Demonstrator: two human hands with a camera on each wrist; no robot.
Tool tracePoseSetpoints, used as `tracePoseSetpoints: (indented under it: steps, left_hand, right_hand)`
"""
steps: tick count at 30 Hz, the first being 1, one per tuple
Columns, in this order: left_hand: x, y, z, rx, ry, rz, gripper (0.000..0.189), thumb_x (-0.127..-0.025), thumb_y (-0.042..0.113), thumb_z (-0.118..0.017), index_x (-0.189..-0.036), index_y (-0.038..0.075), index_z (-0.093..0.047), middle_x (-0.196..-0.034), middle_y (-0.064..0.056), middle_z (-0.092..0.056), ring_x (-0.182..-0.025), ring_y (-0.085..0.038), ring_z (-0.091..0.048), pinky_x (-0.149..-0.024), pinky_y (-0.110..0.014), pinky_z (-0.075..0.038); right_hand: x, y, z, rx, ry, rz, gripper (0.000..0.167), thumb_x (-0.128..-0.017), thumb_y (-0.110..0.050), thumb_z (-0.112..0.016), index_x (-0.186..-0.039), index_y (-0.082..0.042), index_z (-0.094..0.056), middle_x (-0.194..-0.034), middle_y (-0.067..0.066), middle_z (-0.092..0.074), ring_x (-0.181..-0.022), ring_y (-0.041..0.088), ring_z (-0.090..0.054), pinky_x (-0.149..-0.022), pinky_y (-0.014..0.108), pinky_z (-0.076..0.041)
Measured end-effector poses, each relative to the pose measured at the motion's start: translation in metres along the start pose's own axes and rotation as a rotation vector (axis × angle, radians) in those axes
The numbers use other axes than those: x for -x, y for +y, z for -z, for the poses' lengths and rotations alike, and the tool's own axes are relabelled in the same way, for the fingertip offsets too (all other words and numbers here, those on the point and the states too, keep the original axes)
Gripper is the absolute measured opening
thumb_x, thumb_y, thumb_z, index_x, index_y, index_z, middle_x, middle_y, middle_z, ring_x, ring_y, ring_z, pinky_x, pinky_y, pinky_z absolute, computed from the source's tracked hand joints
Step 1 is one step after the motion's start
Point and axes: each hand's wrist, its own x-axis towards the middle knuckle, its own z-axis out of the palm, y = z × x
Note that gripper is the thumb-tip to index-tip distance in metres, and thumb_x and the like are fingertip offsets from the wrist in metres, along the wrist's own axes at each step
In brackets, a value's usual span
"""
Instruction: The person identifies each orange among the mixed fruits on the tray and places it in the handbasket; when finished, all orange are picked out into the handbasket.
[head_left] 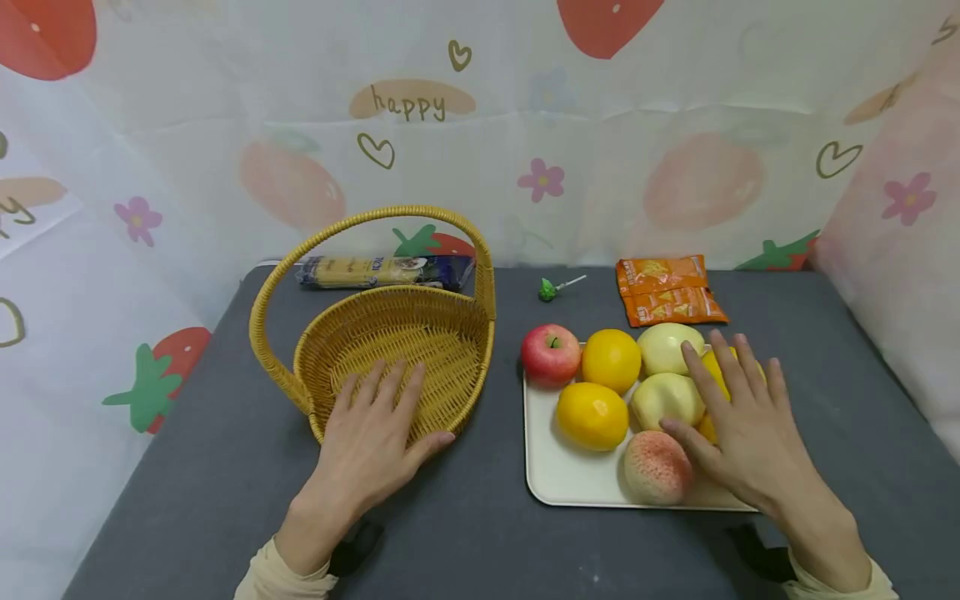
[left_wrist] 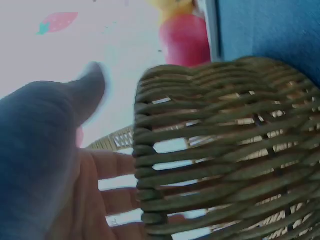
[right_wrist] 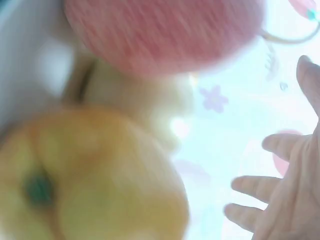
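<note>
My left hand is spread over the near rim of a yellow wicker basket with a tall arched handle; its fingers are straight and hold nothing. In the left wrist view the basket's woven side stands beside the fingers, and contact cannot be made out. Fingers extended, my right hand hovers over the right part of a white tray of fruit. Near it lie a peach, pale yellow-green round fruits and orange-yellow fruits, some partly hidden by the hand. A red apple sits at the tray's back left corner.
Behind the basket lies a long clear-and-blue packet. A green lollipop and an orange snack bag lie at the back of the dark grey table. A printed cloth hangs behind the table.
</note>
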Motion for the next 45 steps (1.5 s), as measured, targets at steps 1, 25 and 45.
tracePoseSetpoints:
  steps: [1,25,45]
  left_hand:
    - [0.000,0.001,0.001,0.003,0.002,-0.016,0.077,-0.088,0.065,-0.055,-0.144,0.013,-0.048,-0.141,-0.014,-0.054,-0.133,-0.035,-0.049,-0.107,-0.054,-0.039]
    - [0.004,0.011,-0.001,0.081,0.007,-0.204,0.018,-0.084,0.031,-0.076,-0.076,0.022,-0.063,-0.067,0.006,-0.048,-0.057,-0.009,-0.047,-0.046,-0.023,-0.031]
    - [0.004,0.012,-0.001,0.068,0.046,-0.217,0.019,-0.082,0.030,-0.078,-0.075,0.021,-0.063,-0.066,0.005,-0.049,-0.057,-0.010,-0.049,-0.044,-0.024,-0.033]
  right_hand:
    - [0.000,0.004,0.003,-0.016,0.021,-0.006,0.080,-0.095,-0.052,-0.055,-0.157,-0.017,-0.020,-0.161,0.024,-0.019,-0.151,0.043,-0.009,-0.118,0.065,-0.001]
    - [0.007,0.034,0.016,-0.071,-0.527,-0.329,0.081,-0.085,-0.072,-0.055,-0.135,-0.009,-0.044,-0.118,0.034,-0.049,-0.072,0.035,-0.058,-0.058,0.048,-0.044]
    - [0.009,0.034,0.008,-0.117,-0.503,-0.309,0.076,-0.085,-0.061,-0.064,-0.130,-0.005,-0.042,-0.101,0.027,-0.054,-0.070,0.028,-0.053,-0.058,0.039,-0.042]
